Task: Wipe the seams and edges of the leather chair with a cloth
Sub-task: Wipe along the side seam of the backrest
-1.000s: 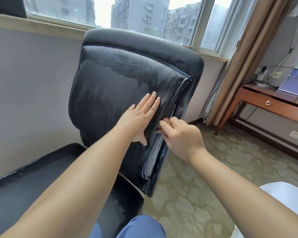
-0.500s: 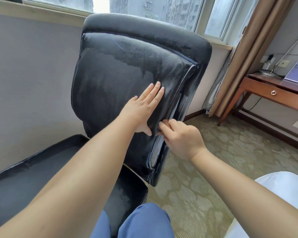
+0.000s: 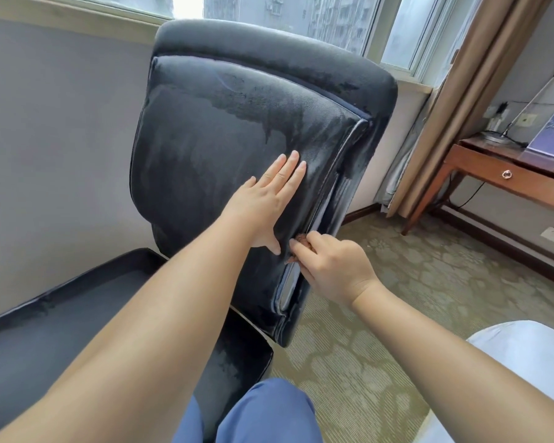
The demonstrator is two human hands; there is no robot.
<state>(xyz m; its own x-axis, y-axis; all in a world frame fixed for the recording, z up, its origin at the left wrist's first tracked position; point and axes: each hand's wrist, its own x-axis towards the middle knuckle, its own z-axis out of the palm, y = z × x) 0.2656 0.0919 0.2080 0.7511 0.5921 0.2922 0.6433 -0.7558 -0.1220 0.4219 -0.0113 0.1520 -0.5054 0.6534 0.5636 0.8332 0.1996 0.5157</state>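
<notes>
Head view, nearest first: a knee in blue trousers (image 3: pixel 263 414) sits at the bottom edge, with both bare forearms reaching forward over it. At the near right corner lies a white bed (image 3: pixel 525 356). To the near left is the black seat (image 3: pixel 45 340) of the leather chair, its surface dull and streaked.

Further in, the right hand (image 3: pixel 335 266) is curled around a small brown cloth (image 3: pixel 301 243), pinching it between thumb and fingertips. Only a little of the cloth shows above the fingers. It is pressed into the seam (image 3: pixel 325 199) that runs down the right side of the chair back (image 3: pixel 224 148), about halfway up that edge. Just left of it, the left hand (image 3: pixel 264 199) lies flat on the padded front of the chair back, fingers straight and together, thumb pointing down toward the cloth, gripping nothing.

The chair back stands upright and turned slightly right, with damp-looking patches across its upper part. Patterned green carpet (image 3: pixel 413 282) covers the floor to the right.

Beyond, a wooden bench (image 3: pixel 506 174) with a ring-pull drawer stands at the far right, carrying a lamp base and a blue card. A tan curtain (image 3: pixel 467 91) hangs beside it. Behind the chair is a grey wall (image 3: pixel 55 123) under a window (image 3: pixel 317 14).
</notes>
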